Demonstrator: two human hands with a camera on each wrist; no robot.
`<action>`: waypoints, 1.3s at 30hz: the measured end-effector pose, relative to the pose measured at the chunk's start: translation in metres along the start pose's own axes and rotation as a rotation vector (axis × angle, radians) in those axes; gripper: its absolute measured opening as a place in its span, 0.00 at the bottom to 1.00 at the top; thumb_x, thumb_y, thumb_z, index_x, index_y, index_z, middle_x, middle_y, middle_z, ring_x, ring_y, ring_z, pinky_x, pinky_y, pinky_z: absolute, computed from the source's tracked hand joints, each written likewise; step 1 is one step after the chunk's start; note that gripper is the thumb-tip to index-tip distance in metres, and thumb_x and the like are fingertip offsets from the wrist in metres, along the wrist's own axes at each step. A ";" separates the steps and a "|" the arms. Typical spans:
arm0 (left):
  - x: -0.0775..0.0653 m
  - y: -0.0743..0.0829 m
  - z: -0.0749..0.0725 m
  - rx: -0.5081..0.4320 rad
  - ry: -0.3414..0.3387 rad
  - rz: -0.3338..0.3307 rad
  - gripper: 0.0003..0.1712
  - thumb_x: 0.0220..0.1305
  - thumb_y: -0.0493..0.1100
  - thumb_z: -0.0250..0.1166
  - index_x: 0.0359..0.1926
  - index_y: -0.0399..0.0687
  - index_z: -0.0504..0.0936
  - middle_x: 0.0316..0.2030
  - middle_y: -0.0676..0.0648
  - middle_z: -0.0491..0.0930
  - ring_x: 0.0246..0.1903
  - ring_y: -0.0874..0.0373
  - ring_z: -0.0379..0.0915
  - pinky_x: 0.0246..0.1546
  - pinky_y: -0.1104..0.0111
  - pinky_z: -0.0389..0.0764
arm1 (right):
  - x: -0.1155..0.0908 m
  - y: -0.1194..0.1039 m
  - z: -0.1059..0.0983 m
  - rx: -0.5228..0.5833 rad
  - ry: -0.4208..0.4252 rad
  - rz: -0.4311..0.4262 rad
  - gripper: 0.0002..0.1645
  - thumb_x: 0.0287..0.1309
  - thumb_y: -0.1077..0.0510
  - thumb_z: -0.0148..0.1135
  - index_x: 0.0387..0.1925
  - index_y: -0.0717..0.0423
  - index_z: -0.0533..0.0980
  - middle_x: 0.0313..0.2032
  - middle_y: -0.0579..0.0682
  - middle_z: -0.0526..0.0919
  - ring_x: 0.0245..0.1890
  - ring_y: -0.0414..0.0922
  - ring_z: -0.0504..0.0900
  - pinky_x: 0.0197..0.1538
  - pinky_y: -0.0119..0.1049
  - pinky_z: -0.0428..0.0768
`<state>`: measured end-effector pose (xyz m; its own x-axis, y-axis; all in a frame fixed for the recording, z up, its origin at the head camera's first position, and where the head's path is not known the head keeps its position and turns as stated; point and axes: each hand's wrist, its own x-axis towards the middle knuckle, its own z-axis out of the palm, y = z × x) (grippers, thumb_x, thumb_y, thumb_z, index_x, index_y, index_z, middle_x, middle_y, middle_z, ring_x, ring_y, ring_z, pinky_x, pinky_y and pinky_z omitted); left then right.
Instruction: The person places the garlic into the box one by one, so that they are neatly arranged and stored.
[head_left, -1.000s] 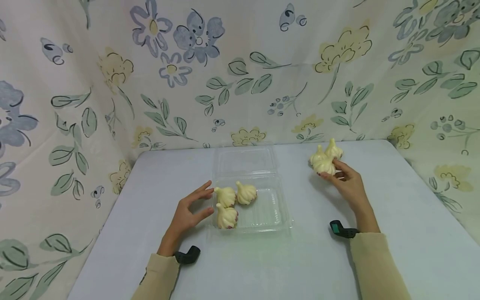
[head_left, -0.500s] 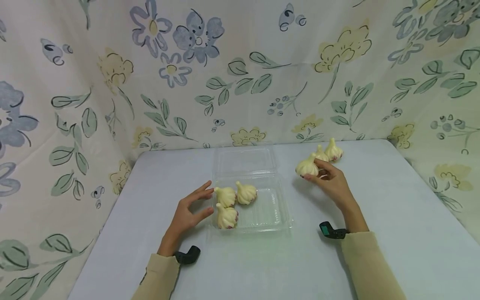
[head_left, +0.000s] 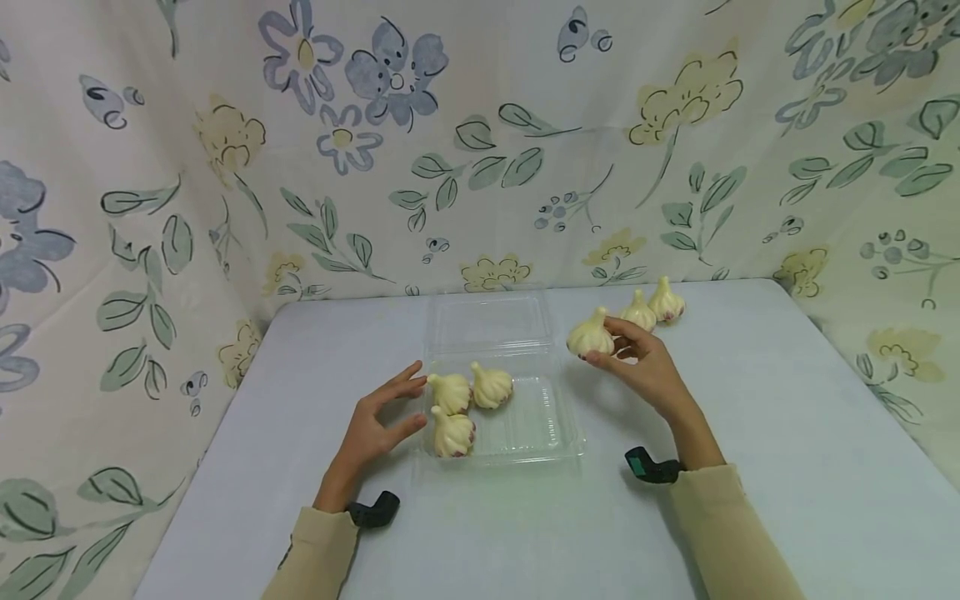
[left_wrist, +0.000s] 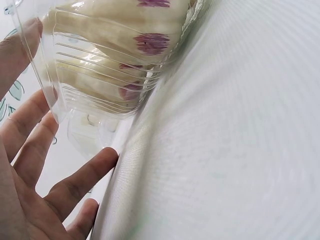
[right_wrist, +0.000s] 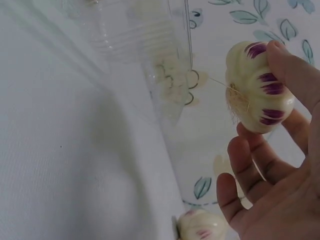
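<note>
My right hand (head_left: 641, 362) pinches a garlic bulb (head_left: 590, 335) between thumb and fingers, raised above the table to the right of the clear plastic box. Purple streaks and a tuft of roots show on this garlic bulb (right_wrist: 260, 90) in the right wrist view. The clear plastic box (head_left: 528, 425) lies with its lid (head_left: 491, 322) folded back. Three garlic bulbs (head_left: 453, 432) sit in its left part. At the box's left side is my left hand (head_left: 382, 417), fingers spread and relaxed; in the left wrist view its thumb (left_wrist: 30, 40) and fingertips are at the clear wall.
Two more garlic bulbs (head_left: 665, 301) stand at the back right of the white table (head_left: 810, 433). A floral curtain (head_left: 480, 150) hangs behind the table and along its sides. Each wrist wears a small black camera (head_left: 651, 467).
My right hand has carried its garlic bulb leftward, away from the two bulbs at the back right and closer to the box. The left hand has stayed in place.
</note>
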<state>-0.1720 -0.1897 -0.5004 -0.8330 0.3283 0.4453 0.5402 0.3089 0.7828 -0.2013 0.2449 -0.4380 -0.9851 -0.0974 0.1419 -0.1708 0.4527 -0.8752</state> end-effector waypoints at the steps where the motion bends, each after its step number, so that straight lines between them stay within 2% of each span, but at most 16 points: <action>1: 0.000 0.000 0.000 -0.003 0.002 -0.002 0.35 0.53 0.29 0.75 0.64 0.41 0.80 0.73 0.39 0.68 0.54 0.41 0.82 0.70 0.73 0.61 | 0.000 -0.002 0.001 -0.005 -0.011 -0.005 0.40 0.60 0.49 0.74 0.71 0.48 0.70 0.59 0.51 0.78 0.48 0.44 0.75 0.51 0.35 0.76; 3: 0.000 0.000 0.000 0.002 0.002 -0.001 0.35 0.52 0.29 0.75 0.63 0.40 0.80 0.73 0.38 0.68 0.53 0.41 0.82 0.70 0.73 0.60 | 0.000 -0.006 0.004 -0.018 -0.037 -0.023 0.39 0.60 0.48 0.74 0.71 0.47 0.71 0.61 0.50 0.78 0.49 0.45 0.75 0.53 0.38 0.76; 8: -0.001 -0.002 -0.001 0.016 -0.003 -0.012 0.33 0.55 0.31 0.75 0.64 0.45 0.80 0.73 0.42 0.69 0.54 0.46 0.82 0.70 0.71 0.62 | -0.001 -0.017 0.010 -0.020 -0.103 -0.092 0.36 0.57 0.51 0.76 0.66 0.49 0.75 0.56 0.49 0.81 0.50 0.44 0.75 0.58 0.47 0.74; 11: -0.002 -0.003 -0.001 0.016 -0.004 -0.018 0.33 0.56 0.32 0.75 0.64 0.48 0.80 0.74 0.44 0.69 0.54 0.47 0.82 0.70 0.69 0.63 | -0.003 -0.022 0.015 -0.028 -0.133 -0.127 0.35 0.55 0.52 0.77 0.64 0.50 0.77 0.55 0.48 0.83 0.50 0.43 0.76 0.59 0.48 0.75; 22: 0.000 0.001 0.000 -0.001 -0.002 -0.004 0.33 0.56 0.31 0.75 0.64 0.45 0.80 0.73 0.42 0.69 0.54 0.44 0.82 0.70 0.71 0.62 | -0.007 -0.033 0.033 -0.024 -0.211 -0.203 0.32 0.53 0.54 0.79 0.60 0.49 0.79 0.56 0.49 0.83 0.52 0.44 0.76 0.60 0.58 0.75; 28: 0.000 -0.003 0.000 0.007 -0.006 -0.012 0.33 0.56 0.32 0.75 0.65 0.48 0.80 0.74 0.45 0.69 0.55 0.46 0.82 0.71 0.69 0.62 | -0.010 -0.037 0.042 -0.026 -0.234 -0.220 0.34 0.52 0.52 0.80 0.61 0.47 0.79 0.55 0.46 0.83 0.53 0.45 0.76 0.62 0.60 0.73; 33: 0.000 -0.005 0.000 0.014 -0.008 -0.018 0.33 0.57 0.33 0.75 0.65 0.49 0.80 0.74 0.45 0.69 0.55 0.47 0.82 0.71 0.67 0.62 | -0.014 -0.041 0.049 -0.009 -0.245 -0.211 0.35 0.49 0.51 0.81 0.60 0.46 0.79 0.57 0.47 0.82 0.59 0.47 0.75 0.65 0.64 0.69; 39: -0.001 -0.003 -0.001 0.018 -0.006 -0.020 0.33 0.57 0.33 0.75 0.65 0.49 0.80 0.73 0.45 0.69 0.54 0.46 0.82 0.71 0.66 0.62 | -0.017 -0.046 0.061 -0.017 -0.268 -0.213 0.37 0.47 0.50 0.82 0.61 0.45 0.80 0.59 0.47 0.81 0.62 0.49 0.73 0.64 0.62 0.72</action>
<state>-0.1733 -0.1913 -0.5030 -0.8428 0.3271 0.4275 0.5259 0.3309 0.7835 -0.1758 0.1717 -0.4281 -0.8869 -0.4200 0.1922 -0.3748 0.4112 -0.8309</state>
